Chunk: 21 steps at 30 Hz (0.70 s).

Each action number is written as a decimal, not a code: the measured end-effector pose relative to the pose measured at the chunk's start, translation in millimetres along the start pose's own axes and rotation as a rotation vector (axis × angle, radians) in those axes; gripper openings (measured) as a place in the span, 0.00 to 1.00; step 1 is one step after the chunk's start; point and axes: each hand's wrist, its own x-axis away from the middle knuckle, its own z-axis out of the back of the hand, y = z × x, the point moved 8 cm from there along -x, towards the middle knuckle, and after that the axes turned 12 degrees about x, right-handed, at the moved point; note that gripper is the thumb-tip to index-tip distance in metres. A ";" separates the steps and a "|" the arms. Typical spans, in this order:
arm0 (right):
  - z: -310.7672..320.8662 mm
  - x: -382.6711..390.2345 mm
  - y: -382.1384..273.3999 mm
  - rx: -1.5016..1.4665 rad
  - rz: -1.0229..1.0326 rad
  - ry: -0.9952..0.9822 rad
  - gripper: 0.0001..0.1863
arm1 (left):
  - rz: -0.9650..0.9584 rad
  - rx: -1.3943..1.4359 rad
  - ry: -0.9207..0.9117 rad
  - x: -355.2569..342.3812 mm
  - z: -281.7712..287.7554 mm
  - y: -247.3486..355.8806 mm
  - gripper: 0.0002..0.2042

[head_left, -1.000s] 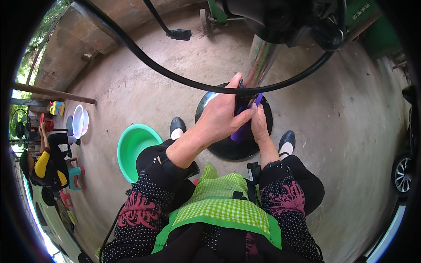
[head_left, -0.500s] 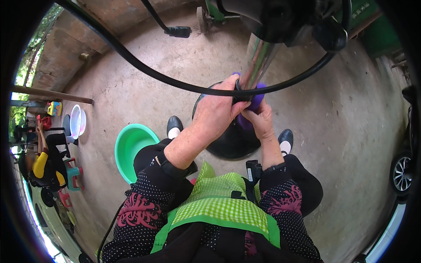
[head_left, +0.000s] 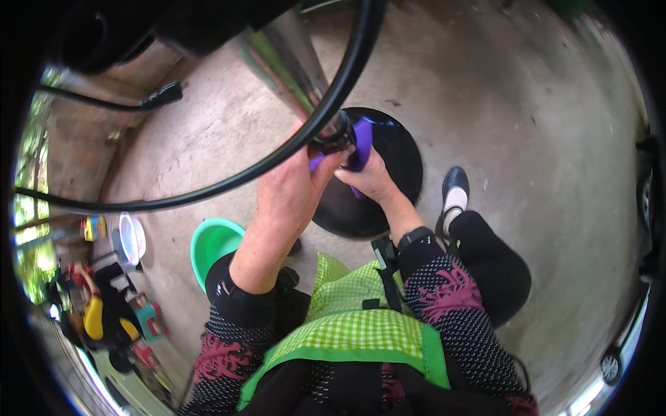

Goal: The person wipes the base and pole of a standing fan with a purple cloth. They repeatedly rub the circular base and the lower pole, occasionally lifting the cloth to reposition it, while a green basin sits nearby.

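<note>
A shiny metal pole (head_left: 291, 66) slants down from the upper left to a black collar (head_left: 336, 133), above a round black base (head_left: 399, 149) on the floor. My left hand (head_left: 283, 191) is closed around the pole's lower end at the collar, its fingers mostly hidden behind the metal. A strip of purple cloth (head_left: 363, 142) wraps the collar, and a bit of it shows by my left thumb. From the right, my right hand (head_left: 374, 177) grips this cloth against the collar. A thick black cable (head_left: 243, 177) arcs in front of the pole.
Left of my legs stands a green basin (head_left: 216, 246). Further left, a person (head_left: 104, 315) sits near a pale basin (head_left: 132, 239) and a small stool (head_left: 149, 319). A black pedal-like part (head_left: 163, 96) hangs at upper left. Part of a car (head_left: 617, 357) shows at lower right.
The pole now leans the other way, its top having swung to the left. More of the black base shows at right. Both hands stay at the collar with the purple cloth.
</note>
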 end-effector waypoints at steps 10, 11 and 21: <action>-1.3 67.0 174.7 0.819 -0.437 -0.285 0.32 | 0.213 -0.057 -0.025 4.8 -3.9 -7.1 0.20; -7.5 80.4 185.4 0.960 -0.444 -0.467 0.26 | 0.163 -0.064 -0.028 6.3 -3.0 -2.7 0.20; 12.5 114.0 109.3 0.384 -0.679 -0.483 0.22 | 0.320 -0.295 -0.320 26.8 -6.9 -52.0 0.31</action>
